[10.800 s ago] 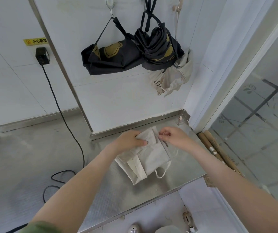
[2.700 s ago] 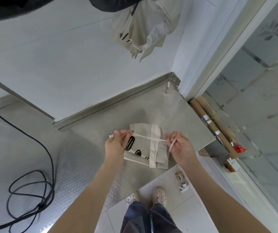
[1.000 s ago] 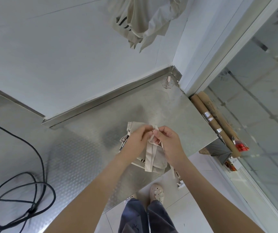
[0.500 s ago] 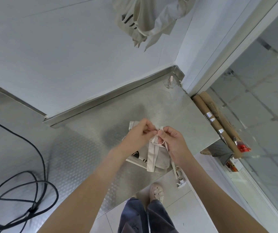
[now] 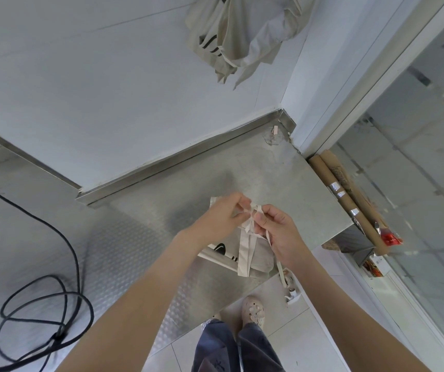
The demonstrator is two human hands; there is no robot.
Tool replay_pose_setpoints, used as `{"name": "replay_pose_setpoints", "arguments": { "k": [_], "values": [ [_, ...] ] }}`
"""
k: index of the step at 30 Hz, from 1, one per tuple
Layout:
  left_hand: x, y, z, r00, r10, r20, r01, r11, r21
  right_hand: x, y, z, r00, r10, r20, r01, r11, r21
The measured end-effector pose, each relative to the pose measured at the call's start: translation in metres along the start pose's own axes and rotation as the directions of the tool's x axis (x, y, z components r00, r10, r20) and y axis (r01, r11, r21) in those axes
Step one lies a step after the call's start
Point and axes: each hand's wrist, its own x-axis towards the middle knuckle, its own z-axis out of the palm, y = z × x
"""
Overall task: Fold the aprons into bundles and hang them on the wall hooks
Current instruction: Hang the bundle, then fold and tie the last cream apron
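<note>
The folded apron (image 5: 259, 255) lies on the counter (image 5: 282, 181), near its front edge. The 2 hands, left (image 5: 222, 218) and right (image 5: 280, 232), pinch its strap (image 5: 249, 226) with curled fingers, probably tying the bundle. Next move: pull the knot tight, then lift it to a hook.

Cut off and covered
Hanging apron (image 5: 242, 30) leaves the top edge; left hand (image 5: 221, 218) and right hand (image 5: 280, 233) hide part of the folded apron (image 5: 261, 255).

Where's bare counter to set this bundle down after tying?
The counter is bare between the apron bundle and the wall upstand, and on its patterned part between the left hand and the black cable. Crowded: the front-right edge, beside the cardboard rolls.
</note>
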Motion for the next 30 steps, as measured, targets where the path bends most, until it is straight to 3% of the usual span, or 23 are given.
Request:
{"name": "replay_pose_setpoints", "arguments": {
  "k": [5,7,8,9,11,15,17,19,24,28,30],
  "values": [
    [0.003,0.005,0.005,0.988,0.014,0.157,-0.005,0.998,-0.059,0.001,0.002,0.000,0.999,-0.040,0.025,0.039,0.999,0.037],
    [0.003,0.008,0.007,0.993,0.030,0.110,-0.035,0.998,0.044,0.000,0.002,-0.002,0.999,-0.030,0.023,0.028,0.998,0.058],
    [0.004,0.005,0.008,0.997,0.071,0.019,-0.073,0.978,0.196,0.001,0.003,-0.004,1.000,-0.014,0.028,0.012,0.999,0.046],
    [0.003,0.004,0.008,0.982,0.171,-0.084,-0.124,0.909,0.399,0.002,0.004,-0.005,0.999,0.010,0.035,-0.010,1.000,0.006],
    [0.003,0.001,0.007,0.889,0.444,-0.114,-0.249,0.675,0.694,0.004,0.006,-0.007,0.997,0.055,0.047,-0.051,0.995,-0.091],
    [0.005,-0.012,0.000,0.665,0.744,0.075,-0.479,0.347,0.807,0.007,0.004,-0.005,0.995,0.101,-0.005,-0.101,0.985,-0.141],
    [0.002,-0.016,-0.004,0.605,0.783,0.144,-0.488,0.222,0.844,0.007,0.003,-0.003,0.992,0.124,0.009,-0.121,0.981,-0.149],
    [0.001,-0.024,-0.005,0.572,0.808,0.140,-0.456,0.172,0.873,0.009,0.002,-0.002,0.989,0.138,0.045,-0.130,0.980,-0.149],
    [-0.003,-0.037,-0.007,0.642,0.766,-0.009,-0.346,0.300,0.889,0.015,0.003,-0.002,0.989,0.144,0.044,-0.134,0.976,-0.173],
    [0.001,-0.034,0.000,0.785,0.617,-0.064,-0.353,0.529,0.772,0.015,0.008,0.000,0.996,0.093,0.001,-0.093,0.991,-0.094],
    [-0.001,-0.020,0.005,0.915,0.397,-0.077,-0.233,0.674,0.701,0.015,0.009,0.002,0.997,0.069,-0.023,-0.071,0.996,-0.054]
  ]
}}
